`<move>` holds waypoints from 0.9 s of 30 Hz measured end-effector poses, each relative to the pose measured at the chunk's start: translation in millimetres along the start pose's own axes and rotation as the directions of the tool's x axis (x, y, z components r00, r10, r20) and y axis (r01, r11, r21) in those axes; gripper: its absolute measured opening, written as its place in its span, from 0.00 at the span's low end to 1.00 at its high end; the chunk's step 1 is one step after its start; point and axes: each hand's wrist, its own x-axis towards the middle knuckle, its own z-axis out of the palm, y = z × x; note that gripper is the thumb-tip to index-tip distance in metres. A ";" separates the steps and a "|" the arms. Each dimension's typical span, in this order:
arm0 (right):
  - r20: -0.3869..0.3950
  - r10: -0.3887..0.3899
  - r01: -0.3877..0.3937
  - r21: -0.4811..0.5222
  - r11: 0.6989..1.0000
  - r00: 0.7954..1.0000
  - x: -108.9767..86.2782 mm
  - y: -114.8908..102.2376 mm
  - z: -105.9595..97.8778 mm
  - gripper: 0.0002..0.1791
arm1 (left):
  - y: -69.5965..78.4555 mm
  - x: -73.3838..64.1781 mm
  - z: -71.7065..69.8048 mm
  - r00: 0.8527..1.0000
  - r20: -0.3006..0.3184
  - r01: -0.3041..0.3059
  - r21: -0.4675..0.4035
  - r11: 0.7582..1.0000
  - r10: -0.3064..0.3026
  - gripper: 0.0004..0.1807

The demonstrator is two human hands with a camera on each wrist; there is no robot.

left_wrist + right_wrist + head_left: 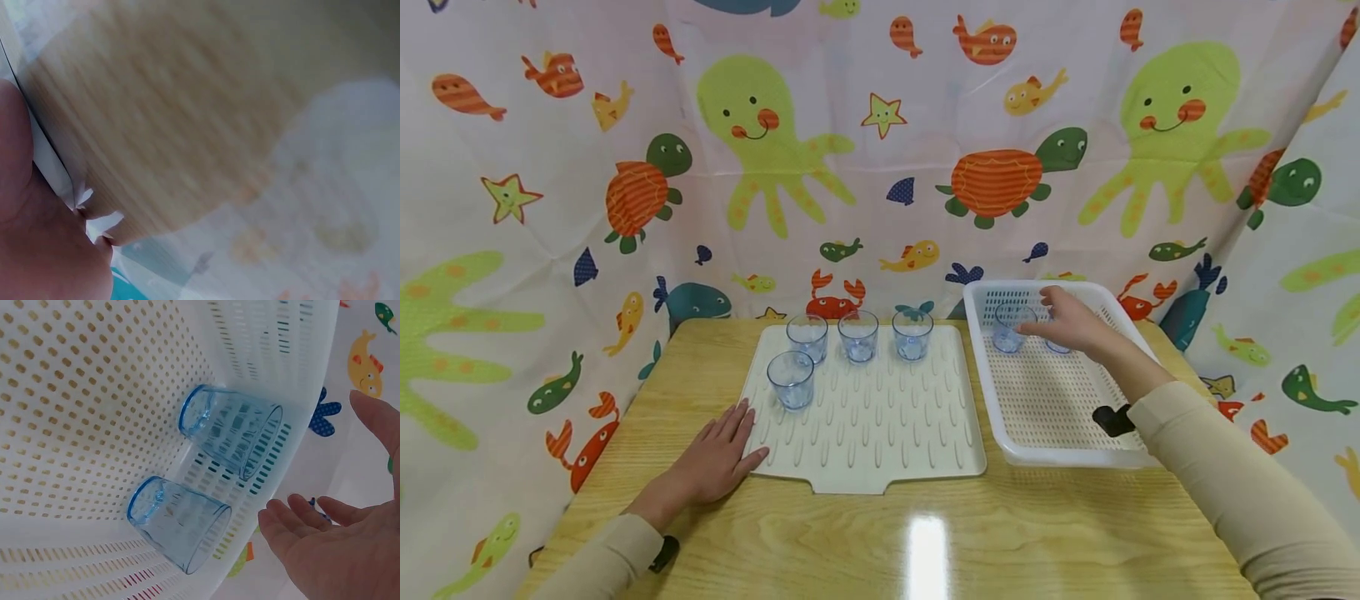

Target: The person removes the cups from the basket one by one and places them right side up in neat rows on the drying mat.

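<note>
My left hand point(718, 454) lies with straight fingers on the left edge of a cream draining tray point(865, 425); the left wrist view shows part of this hand point(50, 250) close to the camera. Several clear bluish glasses stand upright on the tray, three along its back and one glass point(792, 383) in front at the left. Over the back of a white perforated basket point(988, 383), my right hand point(1071, 321) hovers with nothing in it, thumb and fingers apart. Two matching glasses are in the basket, an upper glass point(231, 428) and a lower glass point(178, 522) in the right wrist view.
The wooden table point(850, 542) carries the tray in the middle and the basket to its right. Behind and at both sides hangs a white curtain point(865, 192) printed with sea animals. The basket's raised walls surround its two glasses.
</note>
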 end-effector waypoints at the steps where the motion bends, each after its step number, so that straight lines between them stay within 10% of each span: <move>1: 0.001 0.010 -0.010 0.006 1.000 1.000 3.0 0.4 0.6 0.52 | -0.5 0.2 0.1 1.000 0.002 0.001 0.000 1.000 -0.001 0.46; 27: -0.076 0.159 -0.141 0.206 0.968 0.984 48.5 24.2 39.2 0.55 | -8.3 0.5 6.5 0.999 -0.027 -0.016 -0.003 1.000 0.016 0.47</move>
